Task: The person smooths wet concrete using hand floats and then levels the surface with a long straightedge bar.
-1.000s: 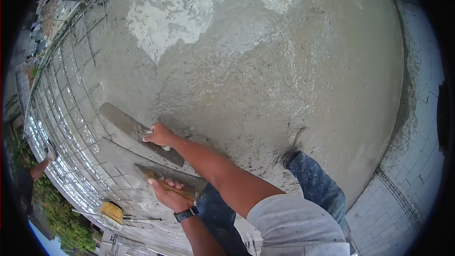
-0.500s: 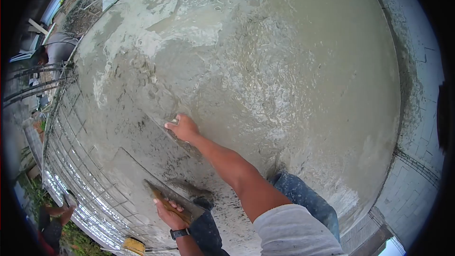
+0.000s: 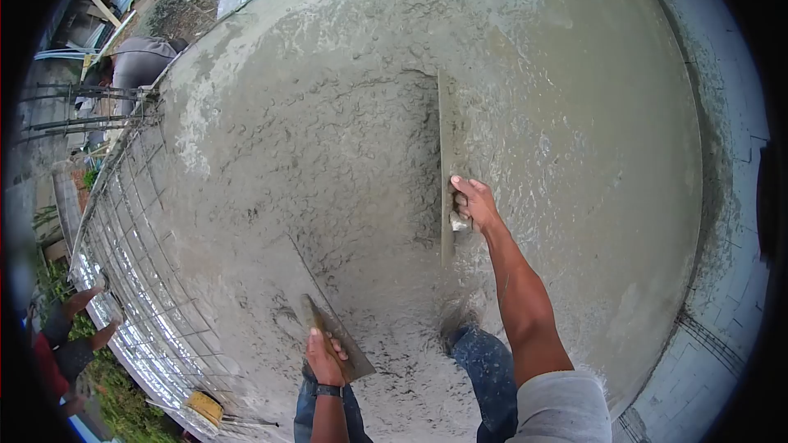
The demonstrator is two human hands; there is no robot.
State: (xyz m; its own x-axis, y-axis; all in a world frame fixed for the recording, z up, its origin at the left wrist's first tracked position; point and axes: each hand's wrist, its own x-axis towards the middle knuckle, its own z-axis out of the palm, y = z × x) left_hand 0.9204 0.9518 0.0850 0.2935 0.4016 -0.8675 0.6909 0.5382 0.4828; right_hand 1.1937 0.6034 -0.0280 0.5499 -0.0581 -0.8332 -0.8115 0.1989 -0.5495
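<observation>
My right hand [image 3: 474, 201] is wrapped round a long, narrow float [image 3: 446, 127] that lies on edge-like contact with the wet concrete [image 3: 353, 164]. Its blade runs away from me, with rough, ridged concrete along its left side. Lower and to the left, my left hand [image 3: 327, 357] grips the wooden handle of a finishing trowel [image 3: 335, 318]. The trowel's flat grey blade slants from upper left to lower right, low over the concrete in front of my left leg. Whether that blade touches the surface I cannot tell. My legs in jeans [image 3: 483, 377] stand in the concrete.
A grid of rebar over shiny sheeting [image 3: 156, 295] borders the slab on the left, with a yellow block-like object [image 3: 203, 406] nearby. One person [image 3: 139, 66] bends at the upper left edge; another person [image 3: 61, 336] is at lower left. A block wall [image 3: 730, 221] runs along the right.
My right hand has swept the float to the right and turned it from slanted to nearly straight ahead. My left hand and trowel have shifted slightly right. The camera view has also shifted.
</observation>
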